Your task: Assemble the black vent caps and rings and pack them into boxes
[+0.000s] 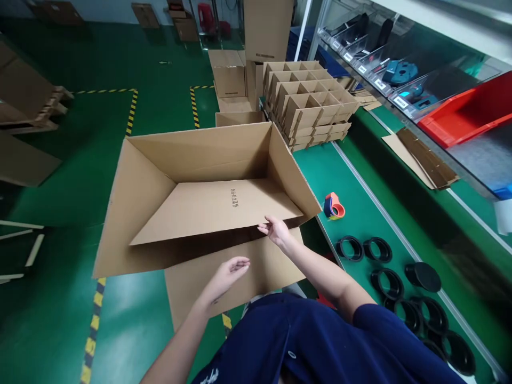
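Observation:
A large open corrugated cardboard box (200,176) lies tilted on its side in front of me, with its flaps spread and black print on its inner bottom panel. My right hand (276,230) has its fingers apart, resting on the edge of the box's near flap. My left hand (234,270) hangs open above the lower flap (236,282), a little apart from the cardboard and holding nothing. Part of the box's underside is hidden by the flaps.
A green workbench (360,213) to the right holds a tape dispenser (334,207), several black rubber rings (387,282) and a stack of cardboard dividers (310,101). Shelves with bins (400,69) line the right side. More cardboard boxes (228,74) stand behind.

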A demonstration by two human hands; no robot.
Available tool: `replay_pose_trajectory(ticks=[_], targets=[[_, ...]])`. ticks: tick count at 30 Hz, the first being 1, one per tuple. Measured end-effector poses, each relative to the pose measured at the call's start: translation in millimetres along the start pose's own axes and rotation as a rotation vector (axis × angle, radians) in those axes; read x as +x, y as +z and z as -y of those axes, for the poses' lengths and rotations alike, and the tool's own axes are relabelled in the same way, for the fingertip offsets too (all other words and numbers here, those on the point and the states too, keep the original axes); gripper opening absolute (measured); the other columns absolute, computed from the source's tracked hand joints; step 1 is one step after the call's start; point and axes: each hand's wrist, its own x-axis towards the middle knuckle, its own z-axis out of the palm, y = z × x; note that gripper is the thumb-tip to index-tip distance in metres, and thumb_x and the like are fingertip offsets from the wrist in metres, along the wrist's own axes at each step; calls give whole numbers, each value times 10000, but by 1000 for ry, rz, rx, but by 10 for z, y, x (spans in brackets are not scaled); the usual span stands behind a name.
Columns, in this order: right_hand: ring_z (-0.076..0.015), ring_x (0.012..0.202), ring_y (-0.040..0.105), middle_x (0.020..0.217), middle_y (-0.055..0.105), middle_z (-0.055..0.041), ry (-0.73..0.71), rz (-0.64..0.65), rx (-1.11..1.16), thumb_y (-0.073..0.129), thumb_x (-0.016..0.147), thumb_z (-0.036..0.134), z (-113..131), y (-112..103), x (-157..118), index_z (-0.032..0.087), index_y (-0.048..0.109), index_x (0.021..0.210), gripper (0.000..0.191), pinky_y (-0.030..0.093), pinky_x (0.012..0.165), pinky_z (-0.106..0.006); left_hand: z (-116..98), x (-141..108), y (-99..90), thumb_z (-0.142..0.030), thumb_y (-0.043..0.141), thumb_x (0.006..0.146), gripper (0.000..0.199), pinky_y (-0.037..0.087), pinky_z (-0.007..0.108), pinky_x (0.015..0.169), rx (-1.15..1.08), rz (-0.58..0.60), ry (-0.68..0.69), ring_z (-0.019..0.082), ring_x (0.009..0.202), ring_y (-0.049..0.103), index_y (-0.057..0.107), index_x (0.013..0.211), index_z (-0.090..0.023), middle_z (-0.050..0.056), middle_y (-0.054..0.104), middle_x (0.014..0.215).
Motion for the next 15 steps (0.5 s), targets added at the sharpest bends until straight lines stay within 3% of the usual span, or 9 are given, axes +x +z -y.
replay_pose_trajectory(ticks=[2,4,6,9,11,12,13,15], targets=[[-106,561,638,599,556,48,90,42,-108,731,933,409,-73,-25,40,196,490,781,356,615,611,-237,89,237,240,-487,664,831,377,549,450,1053,97,-99,45,291,1081,717,710,1047,-181,124,767,1110],[-125,573,646,618,617,18,215,146,-245,823,845,465,-74,-178,-113,161,552,788,411,595,587,-250,136,448,394,-380,572,878,265,534,455,1065,267,-211,119,287,1087,710,702,1016,-195,119,759,1106],[-145,602,669,677,684,-16,293,423,-471,908,729,484,106,-409,-396,115,668,876,464,584,603,-252,139,648,500,-285,530,882,263,483,457,1121,489,-267,183,297,1190,664,698,1064,-197,131,731,1192],[-150,787,724,894,758,-47,202,1063,-911,888,739,503,835,-746,-792,141,758,1135,552,572,764,-211,86,967,667,-268,640,804,510,365,492,1213,816,-219,126,345,1395,518,633,1303,-159,181,627,1413],[-162,932,736,1053,758,-83,78,1359,-1046,802,843,506,1540,-907,-873,149,737,1269,560,559,847,-200,28,1195,810,-284,741,708,835,248,569,1253,998,-135,-7,381,1505,376,495,1496,-155,197,495,1564],[-175,963,739,1105,749,-106,24,1396,-1055,758,885,509,1910,-968,-831,137,724,1301,559,569,843,-212,-2,1305,884,-276,768,666,968,197,606,1256,1064,-86,-79,388,1530,332,418,1562,-167,195,447,1604],[-185,963,742,1129,742,-126,-39,1355,-1050,717,915,516,2266,-1020,-727,123,717,1306,554,584,816,-227,-30,1406,952,-260,778,638,1048,166,625,1254,1109,-36,-143,386,1534,326,366,1598,-183,187,431,1618],[-191,908,743,1092,748,-135,-230,1062,-1060,671,941,520,2893,-1104,-339,107,735,1239,513,601,737,-250,-61,1567,1058,-222,751,633,1028,197,576,1251,1157,34,-233,356,1493,405,390,1595,-201,166,489,1584]])
